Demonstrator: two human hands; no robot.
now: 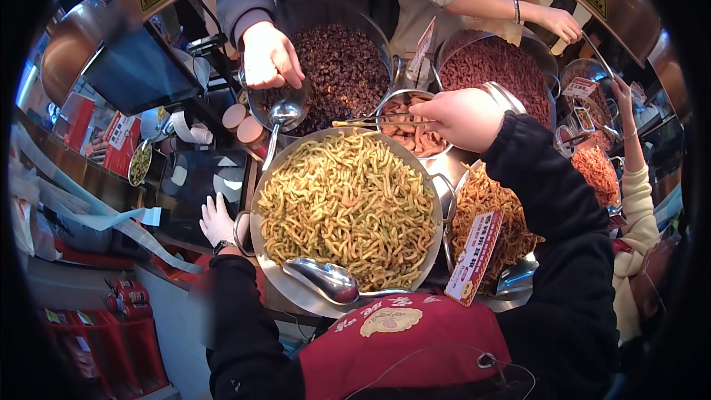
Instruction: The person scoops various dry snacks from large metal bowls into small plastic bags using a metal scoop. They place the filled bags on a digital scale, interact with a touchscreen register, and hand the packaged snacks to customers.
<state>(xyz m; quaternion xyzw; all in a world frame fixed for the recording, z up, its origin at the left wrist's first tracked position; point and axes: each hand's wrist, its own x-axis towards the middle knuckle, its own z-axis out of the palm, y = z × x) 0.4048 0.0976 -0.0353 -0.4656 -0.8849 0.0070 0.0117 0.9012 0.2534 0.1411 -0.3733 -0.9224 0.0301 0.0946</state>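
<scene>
My right hand (464,119) grips thin metal tongs (397,118), which point left over the far edge of a large steel pan (355,306). Something yellowish shows at the tongs' tips; whether it is a held piece is hard to tell. Curly yellow-green fried strips (344,205) heap up in the pan, and a steel scoop (322,280) lies on the near side. My gloved left hand (218,222), fingers spread, rests by the pan's left handle (240,233) at the edge of a dark, glossy panel (203,183). Brown pieces fill a small bowl (411,122) under the tongs.
Across the counter, another person's hand (272,58) is above dark crumbly food (339,78) and a metal spoon (289,114). A second person holds a utensil (597,53) near reddish-brown strips (494,72). Orange shreds (489,222) and a printed sign (475,258) stand right.
</scene>
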